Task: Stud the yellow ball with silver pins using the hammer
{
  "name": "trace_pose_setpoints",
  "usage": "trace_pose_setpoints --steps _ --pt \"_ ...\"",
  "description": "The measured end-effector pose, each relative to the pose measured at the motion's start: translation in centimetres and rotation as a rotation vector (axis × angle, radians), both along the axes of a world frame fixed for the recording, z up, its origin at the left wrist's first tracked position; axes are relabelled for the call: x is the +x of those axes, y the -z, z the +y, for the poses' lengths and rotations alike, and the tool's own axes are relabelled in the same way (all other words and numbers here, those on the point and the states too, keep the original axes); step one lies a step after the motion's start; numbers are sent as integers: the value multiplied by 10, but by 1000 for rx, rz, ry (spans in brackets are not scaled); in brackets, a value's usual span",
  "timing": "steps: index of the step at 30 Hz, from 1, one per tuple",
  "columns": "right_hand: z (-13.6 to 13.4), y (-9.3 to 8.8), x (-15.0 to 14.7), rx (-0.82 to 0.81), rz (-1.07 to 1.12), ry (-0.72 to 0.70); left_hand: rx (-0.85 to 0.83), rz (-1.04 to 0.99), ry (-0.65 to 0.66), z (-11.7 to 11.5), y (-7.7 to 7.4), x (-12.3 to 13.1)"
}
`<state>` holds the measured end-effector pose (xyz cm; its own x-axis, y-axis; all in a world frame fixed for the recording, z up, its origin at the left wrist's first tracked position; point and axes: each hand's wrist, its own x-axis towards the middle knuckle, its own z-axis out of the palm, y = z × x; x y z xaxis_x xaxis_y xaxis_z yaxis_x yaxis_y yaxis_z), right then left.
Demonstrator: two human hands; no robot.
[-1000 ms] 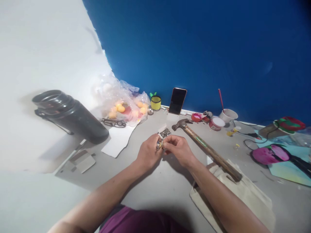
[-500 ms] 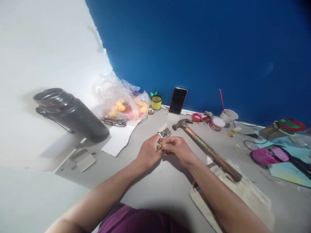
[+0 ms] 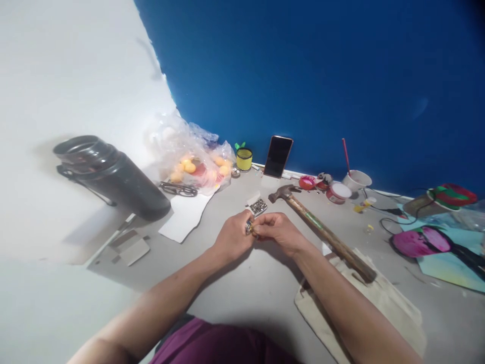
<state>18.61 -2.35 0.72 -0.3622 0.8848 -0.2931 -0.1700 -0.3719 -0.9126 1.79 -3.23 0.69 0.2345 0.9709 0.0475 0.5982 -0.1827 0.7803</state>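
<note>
Fingers (image 3: 242,219) of left hand (image 3: 232,236) are clamping a shiny piece (image 3: 248,227), right hand (image 3: 278,231) pinching its right side; table (image 3: 250,293) is spreading near, hammer (image 3: 322,230) lying right.

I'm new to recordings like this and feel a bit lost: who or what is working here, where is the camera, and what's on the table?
There is no machine here, just a person's two bare hands. One camera, worn on the head, looks forward and down at them.

The left hand holds a small shiny silver-and-yellow piece, and the right hand pinches at it with thumb and finger. It is too small to identify.

On the grey table, just beyond the hands, sits a small white box of tiny silvery bits. To the right lies a claw hammer with a worn wooden handle, its end on beige cloth. To the left stands a dark grey cylindrical bottle.
</note>
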Motion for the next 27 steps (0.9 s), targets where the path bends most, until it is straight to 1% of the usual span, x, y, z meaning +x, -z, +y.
trace_pose_setpoints --steps 5,11,18,22,27 --pt "-2 -2 -3 52 -35 25 -19 -3 0 0 -2 -1" --pt "-2 1 -3 22 13 15 -17 0 -6 0 -2 -1" --pt "-5 -4 -7 58 -77 44 23 62 5 0 0 -1" --pt "-10 -6 -16 97 -113 108 65 138 -44 1 3 1" --pt "-15 0 -28 159 -149 198 127 222 -130 1 7 3"
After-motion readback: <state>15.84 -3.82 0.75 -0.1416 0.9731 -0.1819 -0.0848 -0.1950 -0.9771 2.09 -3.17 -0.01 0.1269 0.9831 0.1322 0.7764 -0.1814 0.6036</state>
